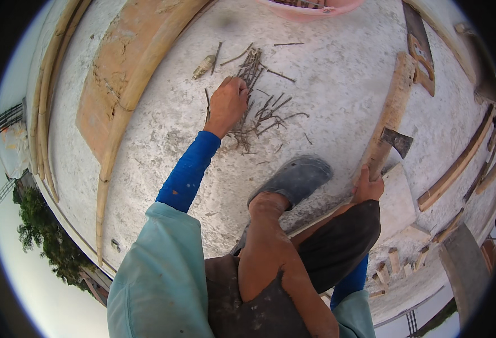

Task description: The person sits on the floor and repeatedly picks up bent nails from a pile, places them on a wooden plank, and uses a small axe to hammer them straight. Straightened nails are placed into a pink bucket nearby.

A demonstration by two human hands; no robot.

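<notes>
Long, thin, rusty nails [273,115] lie in a loose heap on the pale concrete. My left hand [227,105] reaches down into this heap with its fingers curled; whatever is between the fingertips is hidden under the hand. Past it, a small bundle wound with light cord [204,66] lies beside the heap. On my right, a rough length of wood [395,93] slants away from me, and my right hand [369,187] is closed around its near end. A dark hatchet head [398,142] sits against this wood; I cannot tell where its handle runs.
A handsaw [422,55] lies beyond the wood. A pink basin [315,12] stands at the far edge. Left are bamboo poles [125,107] and a brown board [103,96]. Timber strips [456,160] and short wooden pegs [394,260] lie right. My shod foot [293,179] is near the nails.
</notes>
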